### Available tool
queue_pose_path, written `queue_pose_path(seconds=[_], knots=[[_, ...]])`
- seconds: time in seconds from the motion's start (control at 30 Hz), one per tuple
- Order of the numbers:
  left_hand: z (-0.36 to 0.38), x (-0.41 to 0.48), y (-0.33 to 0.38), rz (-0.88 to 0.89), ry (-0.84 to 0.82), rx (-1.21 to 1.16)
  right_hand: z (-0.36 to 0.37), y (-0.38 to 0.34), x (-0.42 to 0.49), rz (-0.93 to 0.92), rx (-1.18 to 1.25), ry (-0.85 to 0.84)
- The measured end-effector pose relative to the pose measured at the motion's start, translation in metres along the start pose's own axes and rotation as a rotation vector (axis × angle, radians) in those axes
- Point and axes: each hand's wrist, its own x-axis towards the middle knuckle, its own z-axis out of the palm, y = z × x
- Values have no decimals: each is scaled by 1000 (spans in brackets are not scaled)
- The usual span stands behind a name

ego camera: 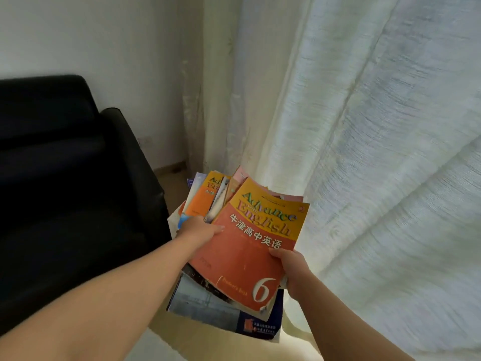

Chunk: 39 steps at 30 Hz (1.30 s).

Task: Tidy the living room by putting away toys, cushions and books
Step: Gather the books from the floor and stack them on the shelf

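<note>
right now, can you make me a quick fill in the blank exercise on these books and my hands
The right hand grips the top book, whose cover shows the big number ___.
Its English title reads "Advance with ___".
The left hand reaches the book pile, beside a sofa coloured ___.
Missing words: 6; English; black.

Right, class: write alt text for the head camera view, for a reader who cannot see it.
A right hand grips a red and yellow English textbook above a pile of books, while the left hand touches its left edge. A black sofa stands left, pale curtains right.
</note>
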Motion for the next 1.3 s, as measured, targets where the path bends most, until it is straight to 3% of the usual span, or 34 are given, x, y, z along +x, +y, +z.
queue_pose_path(seconds=[0.4,0.67,0.9,1.13,1.3], knots=[[-16,136,81,-41,114,19,48,-119,161,74,-70,-163],[-23,203,98,-122,128,109,79,-142,229,132,-102,-175],[-31,265,84,-147,63,211,117,-126,267,203,-112,-93],[-41,333,56,-150,-82,308,164,-108,288,264,-74,107],[-37,362,33,-156,-161,352,183,-96,289,219,-128,208]])
